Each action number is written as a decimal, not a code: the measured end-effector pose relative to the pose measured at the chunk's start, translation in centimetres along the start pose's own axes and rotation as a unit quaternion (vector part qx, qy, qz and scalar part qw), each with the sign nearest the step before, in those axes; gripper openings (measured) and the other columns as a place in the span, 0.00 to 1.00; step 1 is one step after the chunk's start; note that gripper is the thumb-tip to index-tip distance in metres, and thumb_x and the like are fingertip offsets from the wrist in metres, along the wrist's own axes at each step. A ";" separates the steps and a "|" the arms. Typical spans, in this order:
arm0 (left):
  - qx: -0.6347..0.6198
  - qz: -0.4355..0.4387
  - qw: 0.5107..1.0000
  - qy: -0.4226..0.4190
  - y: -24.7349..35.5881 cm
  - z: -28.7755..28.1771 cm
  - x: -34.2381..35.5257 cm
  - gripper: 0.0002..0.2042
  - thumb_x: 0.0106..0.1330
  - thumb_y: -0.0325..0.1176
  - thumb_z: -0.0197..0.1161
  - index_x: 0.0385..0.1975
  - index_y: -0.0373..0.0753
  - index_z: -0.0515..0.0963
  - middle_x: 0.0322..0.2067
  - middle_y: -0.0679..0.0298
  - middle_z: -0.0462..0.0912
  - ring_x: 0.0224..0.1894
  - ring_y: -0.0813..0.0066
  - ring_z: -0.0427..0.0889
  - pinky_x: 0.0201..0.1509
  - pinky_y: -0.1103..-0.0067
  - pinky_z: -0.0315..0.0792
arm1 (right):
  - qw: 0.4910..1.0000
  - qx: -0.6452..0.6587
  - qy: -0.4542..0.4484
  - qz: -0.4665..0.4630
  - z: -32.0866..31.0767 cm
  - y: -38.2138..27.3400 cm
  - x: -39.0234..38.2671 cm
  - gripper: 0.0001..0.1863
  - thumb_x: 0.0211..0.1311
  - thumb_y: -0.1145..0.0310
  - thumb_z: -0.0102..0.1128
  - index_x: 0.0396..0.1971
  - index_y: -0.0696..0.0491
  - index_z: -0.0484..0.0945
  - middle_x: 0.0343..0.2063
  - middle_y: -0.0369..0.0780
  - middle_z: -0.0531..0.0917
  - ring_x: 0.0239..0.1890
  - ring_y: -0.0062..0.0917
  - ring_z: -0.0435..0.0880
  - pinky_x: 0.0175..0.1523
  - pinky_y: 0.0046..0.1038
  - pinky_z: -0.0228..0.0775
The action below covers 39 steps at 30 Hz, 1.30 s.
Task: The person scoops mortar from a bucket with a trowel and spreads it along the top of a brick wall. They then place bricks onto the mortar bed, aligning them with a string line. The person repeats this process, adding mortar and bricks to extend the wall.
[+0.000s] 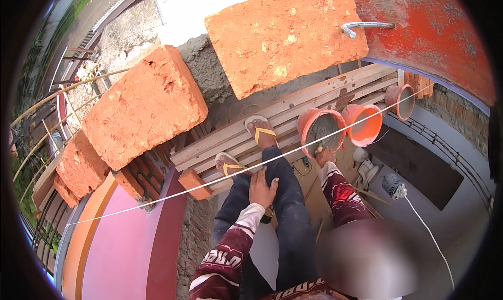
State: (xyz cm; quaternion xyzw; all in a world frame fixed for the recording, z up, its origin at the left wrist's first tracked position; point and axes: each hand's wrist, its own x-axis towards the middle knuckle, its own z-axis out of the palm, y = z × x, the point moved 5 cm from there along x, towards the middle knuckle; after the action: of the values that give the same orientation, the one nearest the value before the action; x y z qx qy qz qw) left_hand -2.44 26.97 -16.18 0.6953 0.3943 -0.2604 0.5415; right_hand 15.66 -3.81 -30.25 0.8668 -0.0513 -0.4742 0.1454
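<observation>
My left hand (pixel 262 191) lies on my dark trousers (pixel 285 195) near the knee, fingers stretched and thumb apart, holding nothing. My right hand (pixel 325 157) is at the near rim of an orange bucket of grey mortar (pixel 326 131). Its fingers close around a small yellowish end, perhaps a handle; the rest is hidden. A taut white string (pixel 220 180) crosses in front of my legs and the buckets. Beyond it, large orange bricks (pixel 285 38) stand on the wall, with grey mortar (pixel 205 67) between two of them.
My sandalled feet (pixel 262 131) stand on wooden planks (pixel 298 103). A second orange bucket (pixel 362 123) and a third bucket (pixel 404 102) stand to the right. A loose brick (pixel 194 185) lies at the planks' left end. A bent metal bar (pixel 367 25) juts near the red surface (pixel 429 33).
</observation>
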 end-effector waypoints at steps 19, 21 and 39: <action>-0.109 -0.006 0.993 0.053 12.8 12.1 10.5 0.16 0.58 0.33 0.68 0.38 0.31 0.70 0.27 0.38 0.81 0.36 0.37 0.85 0.42 0.55 0.75 | 0.994 0.067 0.061 -0.056 -10.8 4.4 -16.8 0.28 0.63 0.58 0.66 0.59 0.54 0.71 0.49 0.56 0.80 0.51 0.54 0.82 0.54 0.49 0.75; -0.139 -0.017 0.988 0.067 11.9 7.9 7.8 0.14 0.60 0.32 0.66 0.36 0.32 0.68 0.22 0.41 0.80 0.29 0.41 0.86 0.38 0.58 0.78 | 0.992 0.048 0.032 -0.111 -13.1 2.4 -18.7 0.27 0.64 0.58 0.66 0.59 0.52 0.71 0.45 0.53 0.83 0.47 0.53 0.84 0.50 0.49 0.76; -0.196 0.081 0.812 0.543 11.3 -25.9 -31.9 0.01 0.49 0.17 0.58 0.22 0.27 0.74 0.60 0.45 0.76 0.63 0.49 0.76 0.66 0.65 0.67 | 0.762 -0.178 -0.021 -0.622 -20.6 -22.6 -51.1 0.32 0.68 0.58 0.59 0.68 0.51 0.64 0.37 0.50 0.84 0.33 0.45 0.87 0.33 0.44 0.79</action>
State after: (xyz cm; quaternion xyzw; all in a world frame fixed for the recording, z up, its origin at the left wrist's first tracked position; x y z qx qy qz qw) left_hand -12.41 42.10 22.41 0.6320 0.6094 0.2873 0.3829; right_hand 3.94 33.47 14.67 0.6569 0.5814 -0.4791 -0.0308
